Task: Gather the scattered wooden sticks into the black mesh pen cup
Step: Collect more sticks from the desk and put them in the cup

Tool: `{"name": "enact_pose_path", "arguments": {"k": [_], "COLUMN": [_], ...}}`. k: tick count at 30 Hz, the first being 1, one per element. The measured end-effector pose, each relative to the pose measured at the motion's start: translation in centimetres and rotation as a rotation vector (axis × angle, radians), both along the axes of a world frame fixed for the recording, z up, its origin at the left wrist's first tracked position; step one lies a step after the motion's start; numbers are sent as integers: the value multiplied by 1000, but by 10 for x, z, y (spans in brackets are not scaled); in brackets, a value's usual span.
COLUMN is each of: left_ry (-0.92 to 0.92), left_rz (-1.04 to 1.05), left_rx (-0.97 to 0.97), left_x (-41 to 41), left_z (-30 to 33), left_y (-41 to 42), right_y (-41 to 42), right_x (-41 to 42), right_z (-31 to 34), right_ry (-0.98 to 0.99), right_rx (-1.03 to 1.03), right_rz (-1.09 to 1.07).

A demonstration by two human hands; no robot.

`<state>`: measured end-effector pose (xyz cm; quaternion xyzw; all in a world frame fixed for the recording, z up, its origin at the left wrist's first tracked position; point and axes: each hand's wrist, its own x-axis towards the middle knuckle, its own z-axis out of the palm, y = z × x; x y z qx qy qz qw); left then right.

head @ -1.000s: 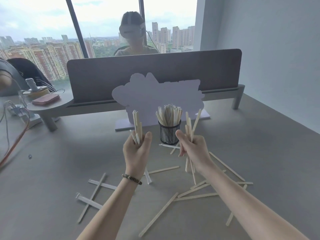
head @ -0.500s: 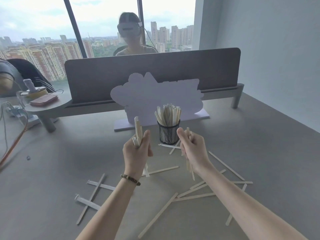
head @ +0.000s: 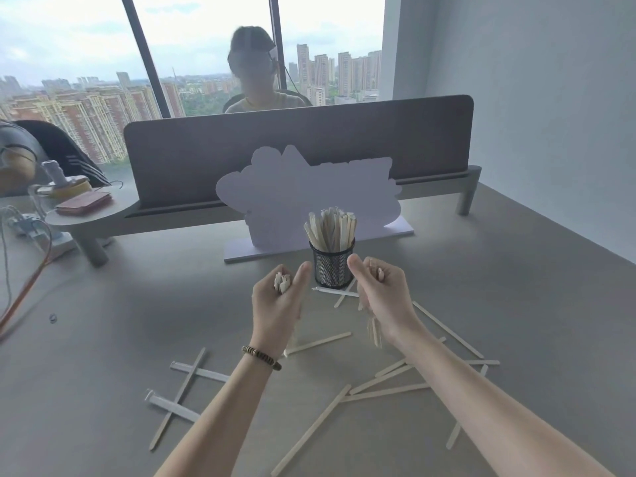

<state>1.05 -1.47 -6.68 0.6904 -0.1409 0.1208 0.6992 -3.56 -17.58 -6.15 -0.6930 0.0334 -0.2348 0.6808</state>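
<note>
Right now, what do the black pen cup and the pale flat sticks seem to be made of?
The black mesh pen cup looks like painted wire mesh, probably metal: you see through its fine grid, under a solid rim. The pale flat sticks look like bare, unfinished wood: matte, light tan, thin and straight. Grain is too small to tell.

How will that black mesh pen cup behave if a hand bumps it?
The black mesh pen cup looks light and narrow, so it would probably slide. The wooden sticks standing well above its rim may make it tip easily.
</note>
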Motion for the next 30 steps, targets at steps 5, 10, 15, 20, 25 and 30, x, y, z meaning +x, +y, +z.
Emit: {"name": "enact_pose_path", "arguments": {"k": [5, 10, 15, 20, 25, 30], "left_ry": [29, 54, 236, 216, 203, 180], "left_rz": [-55, -42, -106, -138, -169, -192], "left_rx": [35, 85, -195, -226, -277, -210], "left_x": [-1, 0, 10, 32, 55, 90], "left_z": [-5, 0, 18, 40, 65, 73], "left_y": [-1, -5, -10, -4, -9, -17], "right_y": [-1, -3, -16, -29, -41, -49], "right_x": [-7, -2, 11, 31, 51, 85], "right_z": [-3, -4, 9, 25, 50, 60], "right_ry": [85, 171, 92, 87, 8, 22], "right_rx": [-75, -25, 243, 363, 269, 53], "right_rz": [153, 111, 178, 184, 159, 64]}}
